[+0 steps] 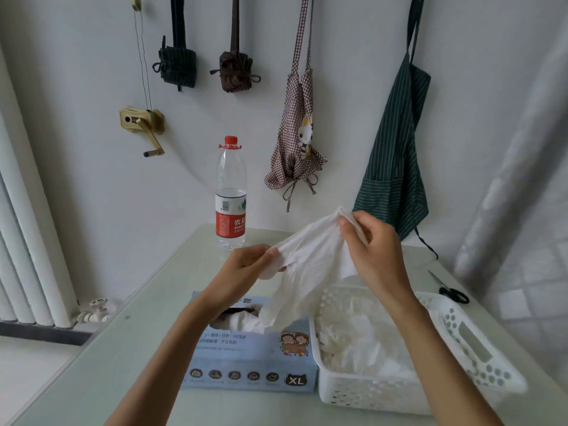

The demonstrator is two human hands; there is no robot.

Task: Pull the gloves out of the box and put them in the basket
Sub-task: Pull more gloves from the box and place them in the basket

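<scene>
Overhead, a white glove is stretched between both hands above the box and the basket, its lower end trailing down toward the slot in the top of the glove box, where more white material bunches out. Whether the held piece is one glove or several clinging together cannot be told. The right hand pinches the glove's upper end between thumb and fingers, raised higher than the other hand. The left hand grips the glove's left edge with curled fingers, just over the box. The pale blue box lies flat on the tabletop, marked XL at its near right corner. Touching its right side stands a white perforated basket, with a heap of white gloves already inside. Behind the box a water bottle with a red cap stands upright. Black scissors lie beyond the basket near the right edge. Aprons hang on the wall behind.
</scene>
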